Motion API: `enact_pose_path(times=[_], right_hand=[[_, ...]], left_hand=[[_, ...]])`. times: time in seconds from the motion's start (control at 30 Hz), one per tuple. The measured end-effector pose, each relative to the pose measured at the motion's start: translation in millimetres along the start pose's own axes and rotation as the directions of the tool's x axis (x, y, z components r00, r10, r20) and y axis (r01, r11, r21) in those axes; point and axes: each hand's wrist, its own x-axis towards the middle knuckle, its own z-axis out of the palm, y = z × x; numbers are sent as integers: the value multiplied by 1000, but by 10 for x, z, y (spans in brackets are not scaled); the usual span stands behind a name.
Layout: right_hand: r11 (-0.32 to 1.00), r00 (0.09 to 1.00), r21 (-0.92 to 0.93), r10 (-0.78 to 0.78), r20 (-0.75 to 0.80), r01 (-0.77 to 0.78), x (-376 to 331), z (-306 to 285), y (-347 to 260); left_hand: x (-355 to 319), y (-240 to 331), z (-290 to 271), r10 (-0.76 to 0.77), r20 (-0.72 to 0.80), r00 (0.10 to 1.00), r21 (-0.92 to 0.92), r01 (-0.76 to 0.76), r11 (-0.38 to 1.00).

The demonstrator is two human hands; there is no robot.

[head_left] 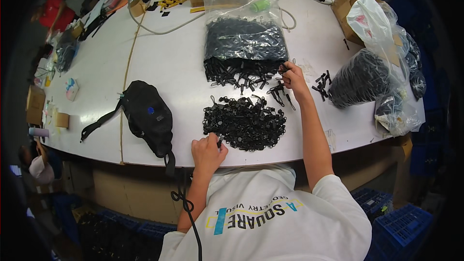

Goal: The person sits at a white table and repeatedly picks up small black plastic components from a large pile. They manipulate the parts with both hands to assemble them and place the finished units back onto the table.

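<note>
My left hand is closed at the near edge of the table, its fingertips around a small black plastic piece. Just right of it lies a heap of small black parts, some with thin loops. Farther off, my right hand pinches a small black tab with a loop. That hand is at the right corner of a clear plastic bag full of black pieces. Black looped tabs spill from the bag's near end. A few more looped tabs lie below my right hand.
A black mesh pouch with a strap lies on the left. Several loose black pieces and a filled clear bag are on the right. Cardboard boxes and a grey cable occupy the far side. Another person is at far left.
</note>
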Motion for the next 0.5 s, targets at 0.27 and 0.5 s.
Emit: enact_pose_path(times=[0.27, 0.5], right_hand=[[943, 990, -305, -143, -8, 134, -118, 119, -95], [842, 950, -463, -312, -3, 275, -94, 42, 76]], left_hand=[[-30, -32, 24, -1, 4, 1000, -17, 2, 1000], [-56, -73, -28, 14, -42, 999, -171, -21, 985]])
